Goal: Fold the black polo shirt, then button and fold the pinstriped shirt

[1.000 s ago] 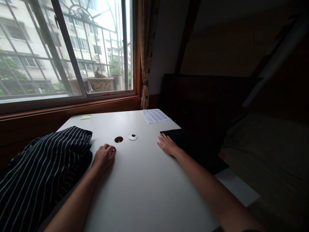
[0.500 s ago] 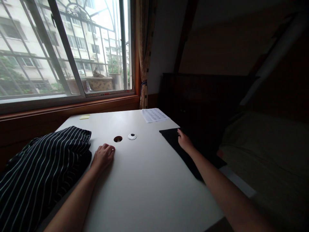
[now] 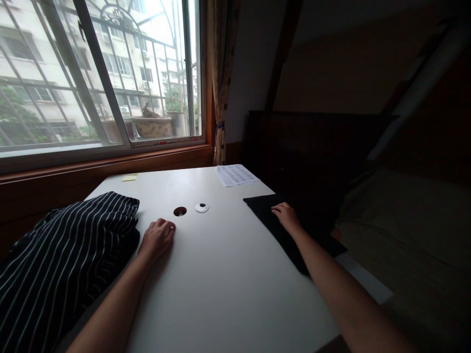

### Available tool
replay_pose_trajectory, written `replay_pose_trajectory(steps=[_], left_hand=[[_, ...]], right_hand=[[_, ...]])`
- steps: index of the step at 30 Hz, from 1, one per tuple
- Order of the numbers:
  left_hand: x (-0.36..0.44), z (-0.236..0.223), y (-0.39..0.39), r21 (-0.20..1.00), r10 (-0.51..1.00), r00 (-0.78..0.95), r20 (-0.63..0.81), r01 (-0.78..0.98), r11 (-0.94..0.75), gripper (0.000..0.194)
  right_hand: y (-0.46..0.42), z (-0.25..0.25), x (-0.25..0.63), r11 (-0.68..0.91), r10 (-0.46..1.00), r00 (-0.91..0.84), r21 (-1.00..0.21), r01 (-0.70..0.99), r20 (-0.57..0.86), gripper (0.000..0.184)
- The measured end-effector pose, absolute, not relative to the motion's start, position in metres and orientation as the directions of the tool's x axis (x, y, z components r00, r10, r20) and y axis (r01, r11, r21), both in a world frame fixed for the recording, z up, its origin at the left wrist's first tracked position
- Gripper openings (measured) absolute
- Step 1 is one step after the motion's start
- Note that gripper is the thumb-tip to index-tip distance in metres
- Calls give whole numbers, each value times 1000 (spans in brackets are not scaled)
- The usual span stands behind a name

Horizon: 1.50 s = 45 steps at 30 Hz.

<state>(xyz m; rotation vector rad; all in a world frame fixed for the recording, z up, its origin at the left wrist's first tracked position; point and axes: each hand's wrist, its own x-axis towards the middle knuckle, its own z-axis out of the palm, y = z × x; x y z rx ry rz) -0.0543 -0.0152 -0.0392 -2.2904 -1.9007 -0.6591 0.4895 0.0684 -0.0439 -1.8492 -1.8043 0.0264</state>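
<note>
Black cloth (image 3: 271, 220) lies along the right side of the white table (image 3: 213, 274), dark enough from where I stand that its far part melts into the shadow. The right hand (image 3: 289, 219) is over it, fingers loosely bent; I can't tell whether they pinch any fabric. I'd call this handling or smoothing the cloth. To shift it, the fingers would need a sure hold on its edge; to flatten it, an open palm. The left hand (image 3: 157, 238) rests on the table, fingers curled, with nothing visible in them, though I can't see underneath. Just beyond that hand are the hole (image 3: 180, 212) and, beside it, the cap (image 3: 201, 210). Striped cloth (image 3: 84, 245) is bunched at the left, near that arm, and the papers (image 3: 237, 175) lie at the far end.
</note>
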Motion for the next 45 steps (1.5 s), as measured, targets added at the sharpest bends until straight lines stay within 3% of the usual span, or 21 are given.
replay_pose_trajectory(steps=[9, 18, 27, 32, 37, 40, 45], left_hand=[[-55, -41, -14, 190, 914, 129, 385, 958, -216, 22], [-55, -41, -14, 196, 911, 135, 389, 954, -225, 24], [-54, -41, -15, 200, 910, 135, 392, 953, -227, 23], [-55, -42, -14, 201, 908, 133, 397, 953, -227, 23], [-55, -41, -15, 196, 905, 148, 399, 950, -242, 24], [-56, -41, -15, 195, 903, 153, 402, 949, -248, 24], [-57, -43, -13, 201, 900, 153, 407, 947, -252, 24]], right_hand=[[77, -47, 487, 26, 925, 112, -357, 934, 362, 22], [71, -54, 492, 20, 843, 233, -460, 887, 486, 24], [66, -45, 485, 68, 825, 249, -526, 848, 508, 27], [57, -30, 437, 245, 853, 64, -506, 827, 518, 31], [43, -20, 375, 482, 830, -245, -424, 767, 500, 16], [43, -14, 367, 493, 831, -292, -384, 781, 473, 18], [58, -16, 392, 374, 881, -223, -327, 868, 416, 40]])
